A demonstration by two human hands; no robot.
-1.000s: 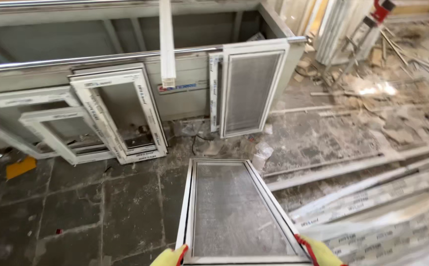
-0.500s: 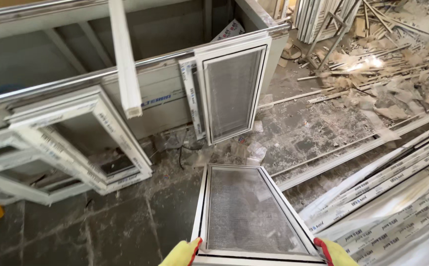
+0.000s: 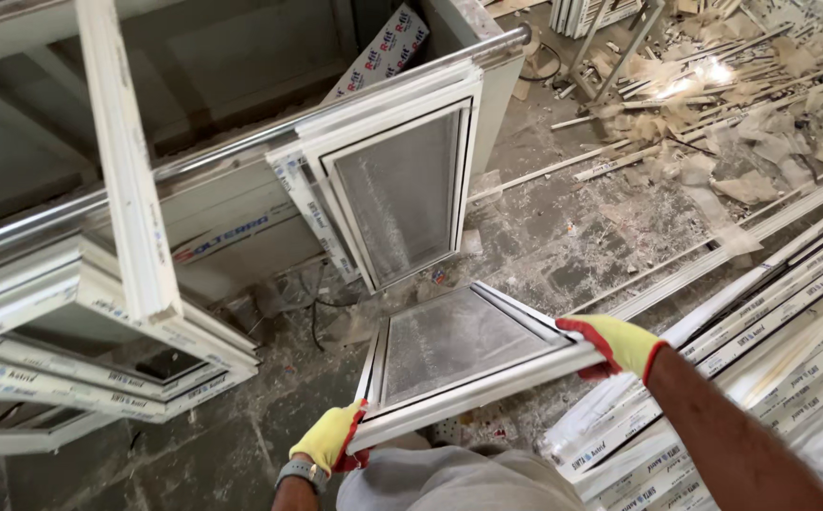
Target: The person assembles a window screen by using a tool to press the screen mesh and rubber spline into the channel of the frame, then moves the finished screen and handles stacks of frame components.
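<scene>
Between both gloved hands | window sash spans left grip to right grip | both clenched on its near rail

White printed board leans behind the rail, top centre

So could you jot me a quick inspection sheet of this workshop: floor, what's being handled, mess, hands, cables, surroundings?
Surface: grey tiled floor, dusty and stained.
Job's things: white glazed window sash, held level by its near rail.
Clutter: torn scraps and offcuts top right.
Grippers: left hand and right hand, yellow gloves, fingers gripping the sash's near corners.
Cables: dark cable on the floor by the bench.
Surroundings: another sash leaning on a bench; empty frames left; long white profiles right.
</scene>
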